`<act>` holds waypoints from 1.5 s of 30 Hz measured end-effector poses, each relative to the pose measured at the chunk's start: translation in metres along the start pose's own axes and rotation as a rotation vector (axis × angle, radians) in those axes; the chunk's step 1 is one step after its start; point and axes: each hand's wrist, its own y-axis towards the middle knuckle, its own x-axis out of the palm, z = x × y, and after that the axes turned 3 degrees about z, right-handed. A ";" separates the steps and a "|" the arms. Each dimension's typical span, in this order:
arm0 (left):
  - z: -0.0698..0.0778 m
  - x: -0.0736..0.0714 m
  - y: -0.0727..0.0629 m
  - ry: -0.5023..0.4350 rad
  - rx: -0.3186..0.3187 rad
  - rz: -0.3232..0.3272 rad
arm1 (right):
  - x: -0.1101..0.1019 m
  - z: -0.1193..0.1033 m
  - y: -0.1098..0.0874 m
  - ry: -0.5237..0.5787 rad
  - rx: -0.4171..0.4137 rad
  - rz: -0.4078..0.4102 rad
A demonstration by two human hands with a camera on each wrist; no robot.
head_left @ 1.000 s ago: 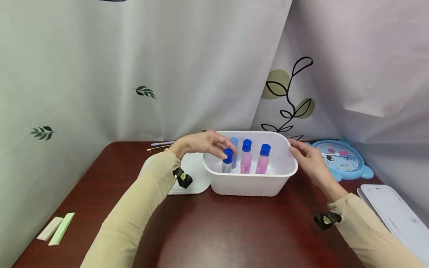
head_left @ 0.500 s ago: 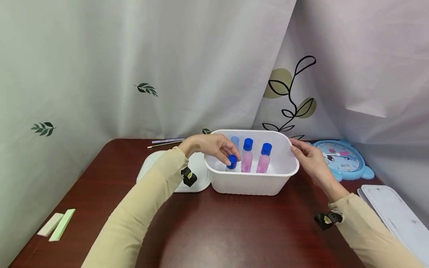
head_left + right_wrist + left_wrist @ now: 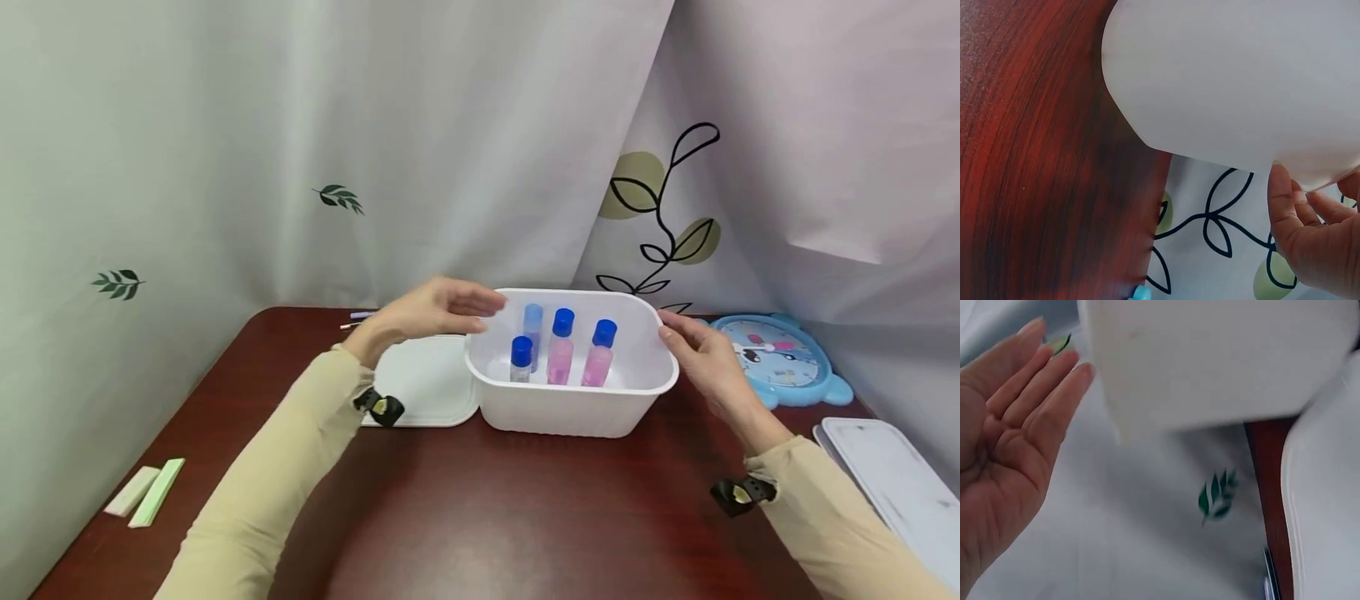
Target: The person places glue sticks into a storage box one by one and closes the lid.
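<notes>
A white plastic tub [image 3: 570, 412] stands on the table. Inside it, upright, are a small clear bottle with a blue cap [image 3: 521, 350], a light-blue bottle [image 3: 532, 321], and two pink bottles, one in the middle [image 3: 560, 358] and one to the right [image 3: 597, 362]. My left hand [image 3: 442, 310] holds nothing; its fingers are extended by the tub's left rim, and the left wrist view shows its bare palm [image 3: 1007, 469] beside the tub wall. At the opposite end, my right hand [image 3: 708, 358] pinches the tub's rim, with fingertips against the wall in the right wrist view.
A white lid [image 3: 427, 383] lies left of the tub, partly behind my left arm. To the right are a blue animal-shaped clock [image 3: 783, 354] and white flat panels [image 3: 892, 467]. Pale strips [image 3: 156, 493] lie at the table's left edge. A curtain [image 3: 450, 150] hangs behind.
My left hand has lowered the clear blue-capped bottle into the tub, let go of it and drawn back to the left. The right hand has stayed on the rim.
</notes>
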 end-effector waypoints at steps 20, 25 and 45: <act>-0.124 -0.052 -0.152 -0.094 -0.640 0.629 | -0.002 0.001 -0.002 0.016 -0.026 -0.012; -0.132 -0.052 -0.155 -0.125 -0.694 0.573 | -0.002 0.001 -0.002 0.019 -0.025 -0.016; -0.131 -0.058 -0.162 -0.307 -0.661 0.585 | -0.002 0.000 -0.003 0.035 -0.024 -0.002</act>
